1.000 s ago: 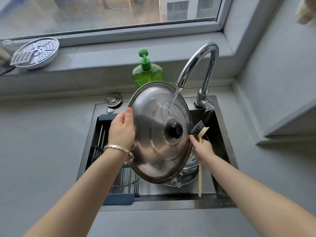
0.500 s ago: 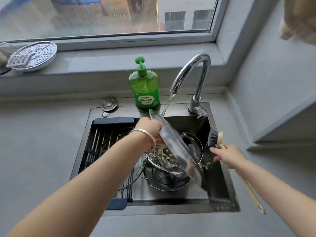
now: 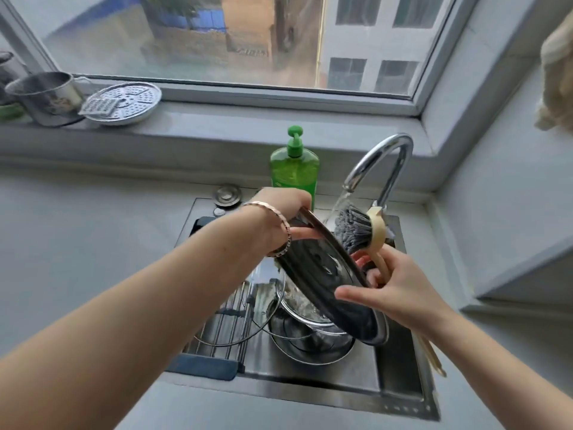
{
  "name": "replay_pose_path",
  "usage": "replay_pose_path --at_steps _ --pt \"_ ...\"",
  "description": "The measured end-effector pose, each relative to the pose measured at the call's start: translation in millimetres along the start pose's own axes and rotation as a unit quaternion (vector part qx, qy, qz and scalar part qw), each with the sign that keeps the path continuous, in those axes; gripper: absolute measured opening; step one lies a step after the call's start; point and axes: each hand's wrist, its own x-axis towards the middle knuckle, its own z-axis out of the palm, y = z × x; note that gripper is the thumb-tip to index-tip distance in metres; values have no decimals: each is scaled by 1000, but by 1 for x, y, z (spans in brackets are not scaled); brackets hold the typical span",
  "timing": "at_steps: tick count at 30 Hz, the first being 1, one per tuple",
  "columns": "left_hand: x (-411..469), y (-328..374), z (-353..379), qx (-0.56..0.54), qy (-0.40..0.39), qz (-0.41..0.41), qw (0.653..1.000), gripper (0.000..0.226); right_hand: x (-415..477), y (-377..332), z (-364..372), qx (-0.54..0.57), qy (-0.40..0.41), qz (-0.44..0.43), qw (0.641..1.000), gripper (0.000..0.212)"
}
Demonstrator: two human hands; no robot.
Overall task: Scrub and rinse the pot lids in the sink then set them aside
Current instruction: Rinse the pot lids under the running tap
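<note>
Scrubbing a steel pot lid (image 3: 325, 274) under the faucet (image 3: 381, 150).
Left hand (image 3: 279, 212) grips the rim, right hand (image 3: 400, 293) clasps the dish brush (image 3: 356, 231); stiff, likely slippery wet.

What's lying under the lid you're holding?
Under the tilted lid, more steel lids are stacked in the sink, beside the drying rack. The lid covers the stack's right part.

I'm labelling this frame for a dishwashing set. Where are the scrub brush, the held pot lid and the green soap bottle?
scrub brush (image 3: 353, 229): head view, on the dark bristles.
pot lid (image 3: 322, 274): head view, on its dark underside.
green soap bottle (image 3: 293, 172): head view, on the body.
</note>
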Motion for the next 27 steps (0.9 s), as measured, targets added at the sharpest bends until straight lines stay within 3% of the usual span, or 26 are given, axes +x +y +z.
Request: replay_pose_path --at_steps 5,8,10,12,14,18,27 --pt "-14 20 -40 -89 18 52 994 16 19 -33 25 -114 82 -152 978 26" --pt "-10 18 -70 -109 17 62 992 14 36 -50 43 -125 149 -189 963 20" --pt "4 3 -95 -68 39 32 996 20 52 -49 58 -114 184 -160 963 20" --pt "16 -19 -120 7 66 2 998 10 69 -39 76 -90 186 -105 973 24" --pt "25 -41 -144 60 79 -18 995 23 82 -23 99 -61 175 -29 982 26" --pt "37 -76 -182 138 117 -35 983 22 109 13 144 -16 181 106 978 7" --pt "52 -104 -218 193 119 -33 973 14 143 46 182 42 229 222 947 11"
